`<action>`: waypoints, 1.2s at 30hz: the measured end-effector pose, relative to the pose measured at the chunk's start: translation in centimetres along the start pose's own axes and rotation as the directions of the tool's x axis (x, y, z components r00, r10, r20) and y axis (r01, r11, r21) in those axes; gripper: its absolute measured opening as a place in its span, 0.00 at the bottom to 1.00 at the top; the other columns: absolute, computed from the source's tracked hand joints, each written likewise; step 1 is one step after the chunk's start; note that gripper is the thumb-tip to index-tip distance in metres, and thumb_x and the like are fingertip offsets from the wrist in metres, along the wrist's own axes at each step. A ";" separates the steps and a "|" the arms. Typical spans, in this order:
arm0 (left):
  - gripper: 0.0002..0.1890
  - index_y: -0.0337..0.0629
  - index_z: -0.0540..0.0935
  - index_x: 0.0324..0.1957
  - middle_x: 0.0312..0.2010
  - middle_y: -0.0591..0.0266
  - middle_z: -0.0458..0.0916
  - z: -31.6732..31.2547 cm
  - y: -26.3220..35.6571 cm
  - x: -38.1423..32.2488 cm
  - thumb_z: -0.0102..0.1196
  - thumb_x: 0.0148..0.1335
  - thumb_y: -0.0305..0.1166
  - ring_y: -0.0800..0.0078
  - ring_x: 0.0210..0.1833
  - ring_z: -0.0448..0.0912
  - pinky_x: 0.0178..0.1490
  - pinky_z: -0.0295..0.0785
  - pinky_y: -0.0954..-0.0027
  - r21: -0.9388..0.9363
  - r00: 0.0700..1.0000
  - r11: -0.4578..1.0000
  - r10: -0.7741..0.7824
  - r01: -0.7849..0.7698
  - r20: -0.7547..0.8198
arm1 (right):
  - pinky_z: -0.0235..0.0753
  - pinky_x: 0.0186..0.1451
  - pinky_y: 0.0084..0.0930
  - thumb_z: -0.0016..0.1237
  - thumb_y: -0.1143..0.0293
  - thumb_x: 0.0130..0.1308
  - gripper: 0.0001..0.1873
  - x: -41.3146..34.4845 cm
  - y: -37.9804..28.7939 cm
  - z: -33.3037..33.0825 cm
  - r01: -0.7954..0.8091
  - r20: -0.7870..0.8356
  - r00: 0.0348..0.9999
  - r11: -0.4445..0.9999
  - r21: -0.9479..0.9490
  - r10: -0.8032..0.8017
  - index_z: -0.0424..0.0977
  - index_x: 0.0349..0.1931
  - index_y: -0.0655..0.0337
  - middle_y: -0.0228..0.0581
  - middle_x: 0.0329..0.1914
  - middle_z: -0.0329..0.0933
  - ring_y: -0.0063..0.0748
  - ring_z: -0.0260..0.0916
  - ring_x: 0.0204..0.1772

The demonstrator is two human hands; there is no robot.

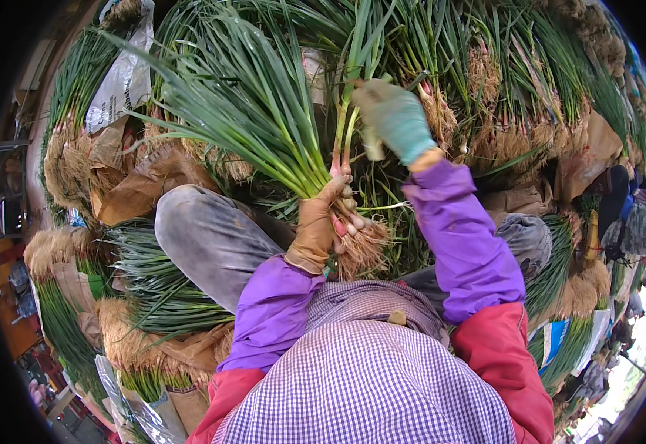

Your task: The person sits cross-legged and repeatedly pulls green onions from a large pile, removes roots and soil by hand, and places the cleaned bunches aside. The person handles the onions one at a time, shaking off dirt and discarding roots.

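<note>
My left hand point(313, 227), in a tan glove, grips a bunch of green garlic point(287, 144) just above its bulbs. The long leaves fan up and to the left. Reddish and white bulbs point(351, 222) with tangled roots point(362, 250) stick out beneath the fist. Two stalks point(342, 136) of the bunch stand nearly upright, apart from the others. Beside their upper part is my right hand point(398, 114) in a teal glove, blurred. A pale strip point(373, 144), perhaps a leaf sheath, hangs by it; whether the fingers hold it or a stalk is unclear.
More green garlic point(523, 105) lies in a thick row ahead, roots towards me. Bundles wrapped in brown paper point(151, 183) and other stacked stalks point(167, 277) flank my knees. Loose leaves point(384, 188) litter the ground between my legs. A printed plastic sack point(126, 72) lies at upper left.
</note>
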State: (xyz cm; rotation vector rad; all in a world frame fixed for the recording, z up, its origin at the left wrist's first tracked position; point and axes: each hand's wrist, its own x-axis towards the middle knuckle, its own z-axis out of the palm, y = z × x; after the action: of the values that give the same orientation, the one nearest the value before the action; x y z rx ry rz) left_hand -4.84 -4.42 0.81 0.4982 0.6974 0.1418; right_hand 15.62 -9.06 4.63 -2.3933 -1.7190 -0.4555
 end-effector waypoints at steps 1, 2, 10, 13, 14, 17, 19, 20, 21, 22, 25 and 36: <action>0.13 0.37 0.77 0.43 0.21 0.65 0.75 -0.5 -0.2 0.0 0.57 0.63 0.36 0.71 0.16 0.75 0.21 0.78 0.63 0.053 0.998 0.999 0.001 0.002 -0.055 | 0.79 0.42 0.35 0.52 0.61 0.64 0.13 4.2 -3.7 -3.6 -0.681 0.618 0.642 0.708 0.187 0.454 0.73 0.38 0.62 0.42 0.34 0.79 0.36 0.79 0.34; 0.11 0.36 0.78 0.38 0.18 0.62 0.75 -0.2 -0.2 -0.2 0.58 0.62 0.35 0.67 0.10 0.74 0.15 0.74 0.67 0.026 0.997 0.999 0.021 -0.019 -0.081 | 0.78 0.43 0.38 0.54 0.61 0.62 0.14 5.5 -5.2 -2.4 -0.605 0.611 0.650 0.794 0.058 0.451 0.73 0.40 0.62 0.42 0.35 0.80 0.37 0.80 0.37; 0.09 0.36 0.77 0.40 0.22 0.62 0.76 0.4 -0.3 0.0 0.58 0.62 0.31 0.70 0.13 0.74 0.12 0.74 0.69 0.119 0.991 0.991 0.077 -0.064 -0.110 | 0.79 0.38 0.42 0.51 0.69 0.61 0.13 3.9 -1.1 4.9 -0.486 0.576 0.678 0.867 -0.115 0.456 0.72 0.46 0.61 0.41 0.36 0.81 0.41 0.81 0.38; 0.12 0.37 0.76 0.44 0.23 0.66 0.74 1.1 0.9 -1.4 0.57 0.63 0.33 0.75 0.18 0.74 0.18 0.78 0.65 -0.235 1.000 0.972 -0.002 0.002 -0.002 | 0.79 0.36 0.35 0.41 0.67 0.71 0.11 3.7 0.6 1.8 -0.384 0.470 0.749 0.884 -0.265 0.466 0.75 0.42 0.64 0.41 0.26 0.78 0.33 0.79 0.30; 0.15 0.38 0.74 0.49 0.25 0.72 0.70 0.6 1.6 -1.7 0.54 0.65 0.35 0.80 0.26 0.71 0.33 0.77 0.71 -0.176 0.984 0.983 -0.020 0.052 0.178 | 0.79 0.34 0.32 0.42 0.64 0.71 0.12 3.2 2.7 0.7 -0.473 0.383 0.745 0.838 -0.273 0.546 0.75 0.40 0.63 0.39 0.24 0.76 0.32 0.77 0.27; 0.15 0.40 0.70 0.49 0.25 0.76 0.68 0.3 2.2 -1.8 0.53 0.67 0.37 0.85 0.24 0.69 0.36 0.74 0.75 -0.374 0.972 0.926 0.140 -0.061 0.188 | 0.78 0.29 0.24 0.46 0.64 0.69 0.10 0.5 8.1 -3.7 -0.779 0.070 0.591 0.545 0.310 0.804 0.76 0.39 0.60 0.33 0.21 0.74 0.29 0.74 0.23; 0.13 0.40 0.70 0.48 0.22 0.78 0.63 0.4 3.0 -2.2 0.51 0.69 0.38 0.87 0.23 0.65 0.40 0.69 0.75 -0.556 0.892 0.831 0.240 0.015 0.384 | 0.78 0.28 0.22 0.47 0.65 0.69 0.09 -3.1 8.8 -4.7 -0.628 -0.057 0.528 0.435 0.645 0.847 0.76 0.38 0.60 0.34 0.21 0.73 0.27 0.75 0.26; 0.13 0.40 0.71 0.48 0.22 0.78 0.63 0.3 3.1 -2.0 0.50 0.69 0.38 0.87 0.23 0.65 0.40 0.68 0.75 -0.558 0.911 0.830 0.244 -0.018 0.334 | 0.79 0.31 0.22 0.48 0.67 0.68 0.08 -6.1 9.2 -3.1 -0.554 -0.046 0.826 0.824 0.118 0.562 0.76 0.40 0.61 0.35 0.22 0.74 0.28 0.76 0.29; 0.13 0.39 0.71 0.48 0.22 0.78 0.62 0.2 3.2 -2.0 0.50 0.69 0.38 0.88 0.23 0.64 0.40 0.68 0.76 -0.557 0.929 0.829 0.241 -0.046 0.282 | 0.78 0.38 0.24 0.48 0.67 0.67 0.09 -8.6 7.6 -2.4 -0.479 0.170 0.878 0.831 0.283 0.448 0.74 0.44 0.59 0.38 0.30 0.75 0.32 0.76 0.35; 0.13 0.39 0.71 0.48 0.21 0.78 0.62 0.1 3.0 -1.7 0.49 0.70 0.38 0.87 0.23 0.65 0.39 0.67 0.76 -0.536 0.933 0.842 0.233 -0.052 0.276 | 0.78 0.44 0.25 0.48 0.68 0.67 0.12 -11.0 5.3 -1.7 -0.527 0.538 0.799 0.746 0.408 0.271 0.73 0.49 0.57 0.41 0.37 0.76 0.36 0.76 0.41; 0.13 0.38 0.70 0.48 0.21 0.78 0.62 0.1 2.8 -1.2 0.49 0.70 0.38 0.87 0.23 0.65 0.39 0.66 0.76 -0.535 0.911 0.845 0.209 0.016 0.356 | 0.76 0.56 0.33 0.48 0.64 0.65 0.25 -14.1 1.1 2.0 -0.162 0.922 0.331 0.950 0.267 -0.202 0.64 0.63 0.52 0.49 0.52 0.77 0.48 0.76 0.53; 0.13 0.39 0.70 0.47 0.24 0.77 0.65 -1.0 2.0 -0.7 0.48 0.70 0.39 0.86 0.23 0.67 0.37 0.75 0.73 -0.391 0.950 0.916 0.193 -0.086 0.245 | 0.80 0.36 0.38 0.45 0.67 0.66 0.07 -0.1 -4.7 0.9 -0.441 0.174 0.896 0.767 0.466 0.409 0.76 0.37 0.56 0.41 0.28 0.80 0.41 0.79 0.30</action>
State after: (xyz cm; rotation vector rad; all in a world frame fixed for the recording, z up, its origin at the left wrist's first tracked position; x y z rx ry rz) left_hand -5.96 -2.44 1.54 0.1907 0.3417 0.3286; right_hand 11.28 -7.29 3.50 -2.3033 -1.0644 0.1248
